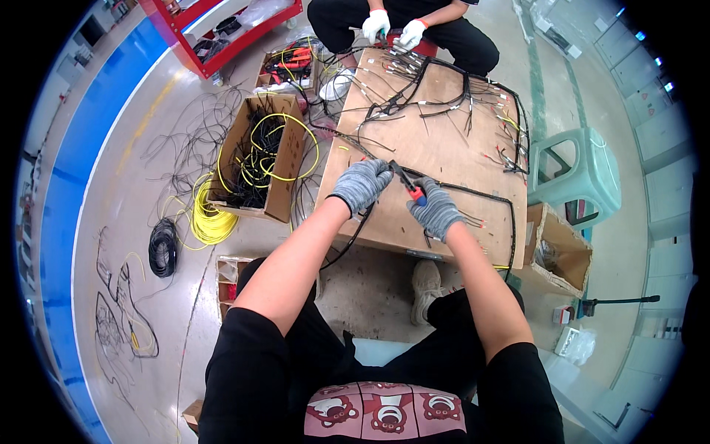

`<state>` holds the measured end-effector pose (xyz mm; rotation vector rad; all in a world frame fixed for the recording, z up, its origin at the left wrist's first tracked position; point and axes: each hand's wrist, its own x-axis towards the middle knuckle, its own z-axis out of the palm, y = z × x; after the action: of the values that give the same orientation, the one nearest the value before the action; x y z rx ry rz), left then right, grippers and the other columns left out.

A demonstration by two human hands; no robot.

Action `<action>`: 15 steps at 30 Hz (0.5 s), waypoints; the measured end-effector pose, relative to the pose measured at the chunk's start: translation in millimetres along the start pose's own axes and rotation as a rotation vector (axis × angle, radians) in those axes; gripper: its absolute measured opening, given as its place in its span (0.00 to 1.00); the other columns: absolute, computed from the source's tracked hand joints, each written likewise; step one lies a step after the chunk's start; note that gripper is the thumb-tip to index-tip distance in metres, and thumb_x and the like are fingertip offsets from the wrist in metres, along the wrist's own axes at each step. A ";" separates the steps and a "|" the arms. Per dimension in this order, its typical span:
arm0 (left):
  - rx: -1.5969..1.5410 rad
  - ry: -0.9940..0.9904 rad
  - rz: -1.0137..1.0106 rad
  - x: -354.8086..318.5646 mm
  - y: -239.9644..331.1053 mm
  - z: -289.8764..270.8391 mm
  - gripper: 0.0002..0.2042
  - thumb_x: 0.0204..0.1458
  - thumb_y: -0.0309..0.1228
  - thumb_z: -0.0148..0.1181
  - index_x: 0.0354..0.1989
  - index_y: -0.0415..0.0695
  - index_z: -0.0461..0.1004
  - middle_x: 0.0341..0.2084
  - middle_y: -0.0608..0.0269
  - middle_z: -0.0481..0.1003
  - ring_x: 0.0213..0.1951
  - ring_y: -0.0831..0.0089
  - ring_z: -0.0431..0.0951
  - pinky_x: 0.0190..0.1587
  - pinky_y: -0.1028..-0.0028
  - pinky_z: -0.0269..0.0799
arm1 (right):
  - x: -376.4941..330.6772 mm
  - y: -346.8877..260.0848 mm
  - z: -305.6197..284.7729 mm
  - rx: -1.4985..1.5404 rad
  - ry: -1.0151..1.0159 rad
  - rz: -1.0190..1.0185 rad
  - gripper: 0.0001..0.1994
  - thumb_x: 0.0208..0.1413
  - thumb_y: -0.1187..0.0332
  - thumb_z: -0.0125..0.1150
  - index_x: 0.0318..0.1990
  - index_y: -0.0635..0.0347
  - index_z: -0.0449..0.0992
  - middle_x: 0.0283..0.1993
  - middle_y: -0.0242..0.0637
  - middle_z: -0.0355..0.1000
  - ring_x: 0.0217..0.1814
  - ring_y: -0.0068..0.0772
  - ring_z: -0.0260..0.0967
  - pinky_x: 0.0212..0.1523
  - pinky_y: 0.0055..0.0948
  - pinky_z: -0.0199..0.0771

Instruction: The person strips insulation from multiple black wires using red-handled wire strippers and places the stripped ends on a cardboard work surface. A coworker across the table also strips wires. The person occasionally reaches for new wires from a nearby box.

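Note:
My left hand, in a grey knit glove, pinches a thin black cable over the near left part of the wooden board. In my right hand, also grey-gloved, is a pair of pliers with red-and-blue handles and a dark head. The pliers' head points up and left, close by the left fingertips; whether its jaws touch the cable I cannot make out. A black wire harness with side branches runs around the board and passes under both hands.
Opposite me sits a person with white-gloved hands at the board's far edge. A cardboard box of black wires stands to the left, beside a yellow cable coil and a black coil. On the right are a pale green stool and an open carton.

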<state>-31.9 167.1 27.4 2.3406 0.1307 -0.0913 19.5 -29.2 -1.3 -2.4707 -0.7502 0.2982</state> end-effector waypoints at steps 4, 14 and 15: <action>-0.080 0.085 -0.053 -1.3 -12.1 -5.5 0.18 0.52 0.40 0.51 0.42 0.37 0.71 0.35 0.48 0.75 0.40 0.56 0.74 0.44 0.68 0.67 | 7.3 -18.3 -35.3 0.062 0.062 0.140 0.16 0.44 0.68 0.55 0.42 0.63 0.67 0.35 0.52 0.69 0.37 0.54 0.68 0.39 0.39 0.69; -1.810 0.203 -0.080 -29.2 16.4 -39.3 0.15 0.58 0.40 0.44 0.40 0.38 0.68 0.17 0.68 0.67 0.15 0.80 0.61 0.16 0.81 0.57 | 7.4 -47.2 -75.5 1.485 0.294 -0.119 0.07 0.54 0.68 0.56 0.36 0.61 0.70 0.25 0.33 0.69 0.21 0.23 0.67 0.23 0.24 0.71; -1.903 0.232 -0.125 -29.5 13.2 -30.9 0.16 0.58 0.41 0.44 0.40 0.38 0.68 0.20 0.66 0.68 0.18 0.77 0.63 0.19 0.78 0.60 | 4.9 -57.9 -67.7 1.573 0.250 -0.031 0.10 0.54 0.67 0.56 0.41 0.62 0.70 0.26 0.32 0.68 0.20 0.22 0.65 0.22 0.24 0.69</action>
<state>-58.8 178.1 61.4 0.4323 0.2959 0.1857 21.2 -14.8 86.7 -0.9624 -0.2075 0.3496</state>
